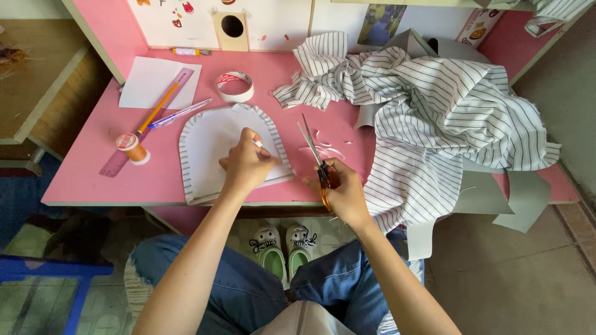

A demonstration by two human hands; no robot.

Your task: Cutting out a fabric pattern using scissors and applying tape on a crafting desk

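Now, left hand (247,164) fingers pressing down arched fabric piece (211,146), right hand (343,193) clenched around open scissors (315,155) beside it

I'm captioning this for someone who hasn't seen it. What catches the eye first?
The pink desk fills the view. At its front edge the left hand presses on a dome-shaped white piece edged with striped cloth, while the right hand holds open scissors. A big heap of striped fabric spills over the right side.
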